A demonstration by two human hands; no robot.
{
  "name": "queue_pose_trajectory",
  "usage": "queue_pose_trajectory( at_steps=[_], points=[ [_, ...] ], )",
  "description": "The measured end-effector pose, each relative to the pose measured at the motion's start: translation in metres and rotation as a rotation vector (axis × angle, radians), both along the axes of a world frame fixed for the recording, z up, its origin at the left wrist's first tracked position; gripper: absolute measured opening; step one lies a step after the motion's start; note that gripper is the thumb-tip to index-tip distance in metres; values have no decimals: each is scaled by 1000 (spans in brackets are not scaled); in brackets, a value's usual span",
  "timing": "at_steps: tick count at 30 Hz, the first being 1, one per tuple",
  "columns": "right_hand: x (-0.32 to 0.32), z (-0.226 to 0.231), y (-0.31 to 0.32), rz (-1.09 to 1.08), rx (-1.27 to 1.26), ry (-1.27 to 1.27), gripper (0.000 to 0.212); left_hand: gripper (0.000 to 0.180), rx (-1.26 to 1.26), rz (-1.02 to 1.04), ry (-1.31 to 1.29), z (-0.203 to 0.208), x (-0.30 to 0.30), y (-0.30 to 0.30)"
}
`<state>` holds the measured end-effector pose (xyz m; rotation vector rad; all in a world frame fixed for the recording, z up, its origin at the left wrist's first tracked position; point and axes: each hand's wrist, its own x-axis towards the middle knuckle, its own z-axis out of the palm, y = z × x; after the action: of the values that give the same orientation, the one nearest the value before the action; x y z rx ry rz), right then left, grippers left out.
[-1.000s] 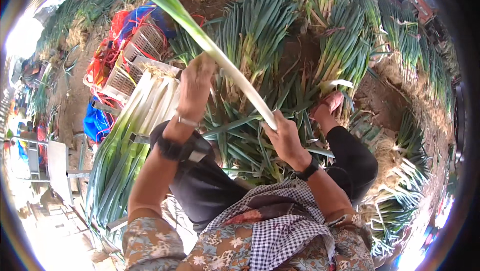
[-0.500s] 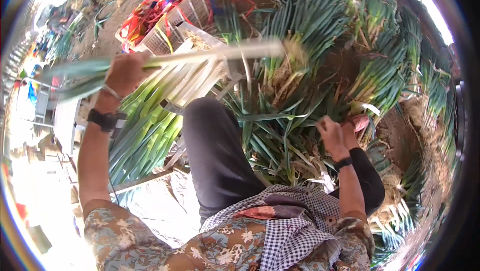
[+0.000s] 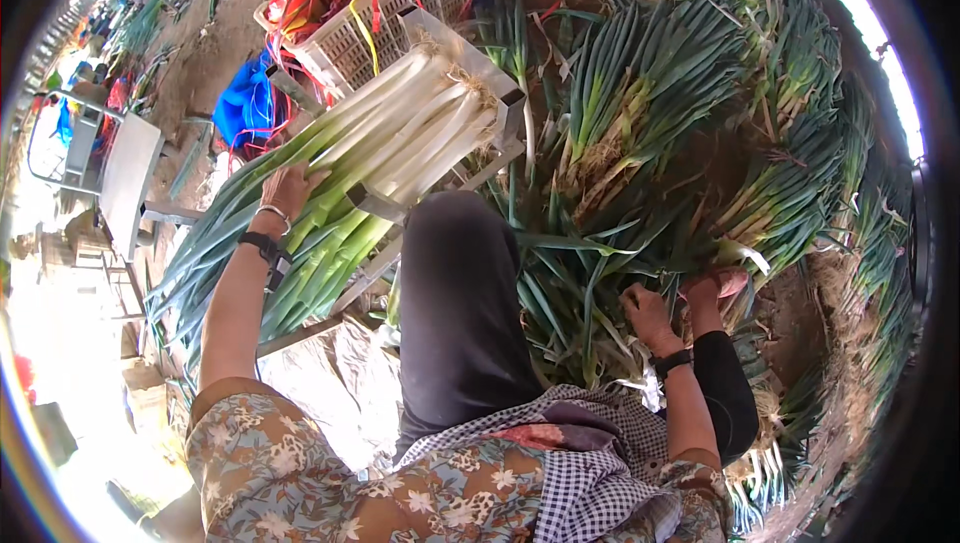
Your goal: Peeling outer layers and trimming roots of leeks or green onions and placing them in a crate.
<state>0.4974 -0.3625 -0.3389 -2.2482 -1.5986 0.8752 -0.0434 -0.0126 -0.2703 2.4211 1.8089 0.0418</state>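
Observation:
A thick row of long green onions (image 3: pixel 400 133) lies on a metal rack (image 3: pixel 515 108) to my left, white stems and roots toward the far right. My left hand (image 3: pixel 290 191) is over the green part at the far edge of this row, fingers curled round a green onion laid there. Low on the right, my right hand (image 3: pixel 648 315) is closed beside my foot, above loose green onions (image 3: pixel 570 288) on the ground. Its fingertips point down among the leaves, and anything in them is hidden.
Behind the rack stands a plastic crate (image 3: pixel 370 28) with red and yellow straps over it. A blue bag (image 3: pixel 245 103) lies beside it. More heaps of green onions (image 3: pixel 640 73) cover the ground at right. My bent knee (image 3: pixel 460 273) is between the rack and the loose leaves.
My left hand has brought a green onion down from the air onto the row on the rack. My right hand has shifted slightly lower. The view has turned a little left.

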Motion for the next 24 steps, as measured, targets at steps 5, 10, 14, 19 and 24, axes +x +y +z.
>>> queue_pose_trajectory(
  at_steps=[5,10,14,19,24],
  points=[
    [1,-16,-6,3,-72,-19,21,50,-103,76,154,-14,-20,-10],
    [-10,-28,-12,105,-222,-15,24,51,-94,94,159,-31,-10,1],
    [-24,-23,2,117,-222,44,24,51,-491,101,-382,-35,-75,28],
    [-17,-31,-6,105,-258,3,22,58,-854,286,-599,17,-79,27],
    [-27,-41,-10,326,-258,-170,20,33,-402,-342,-254,12,-98,20]
  ],
)
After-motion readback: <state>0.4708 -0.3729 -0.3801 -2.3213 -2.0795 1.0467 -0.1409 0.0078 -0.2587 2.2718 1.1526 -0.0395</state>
